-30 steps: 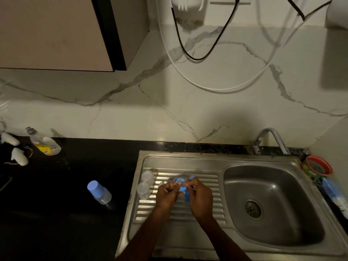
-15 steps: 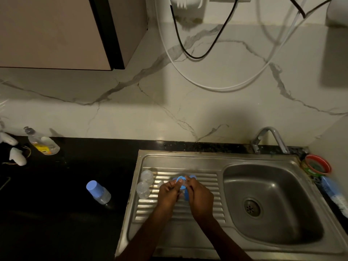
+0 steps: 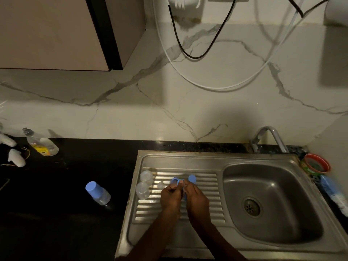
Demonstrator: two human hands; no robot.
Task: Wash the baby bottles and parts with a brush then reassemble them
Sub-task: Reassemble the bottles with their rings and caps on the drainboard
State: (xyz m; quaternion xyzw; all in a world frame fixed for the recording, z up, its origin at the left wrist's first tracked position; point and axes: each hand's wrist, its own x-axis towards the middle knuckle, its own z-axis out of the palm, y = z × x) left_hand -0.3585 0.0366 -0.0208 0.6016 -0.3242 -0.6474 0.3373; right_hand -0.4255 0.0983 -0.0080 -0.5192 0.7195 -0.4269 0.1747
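Over the ribbed drainboard, my left hand and my right hand are pressed together around a blue screw ring, fingers pinching it with a clear teat partly hidden between them. A second blue part lies just beyond my right fingers. Two clear bottle bodies stand at the drainboard's left end, with a small clear teat beside them. An assembled bottle with a blue cap stands on the black counter to the left.
The sink basin with its drain lies to the right under a tap. A bottle brush and a red-rimmed bowl rest on the right ledge. Dish soap and white items sit far left.
My hands stay in place over the drainboard, with the fingers working closer together around the blue ring. The view has tilted slightly.
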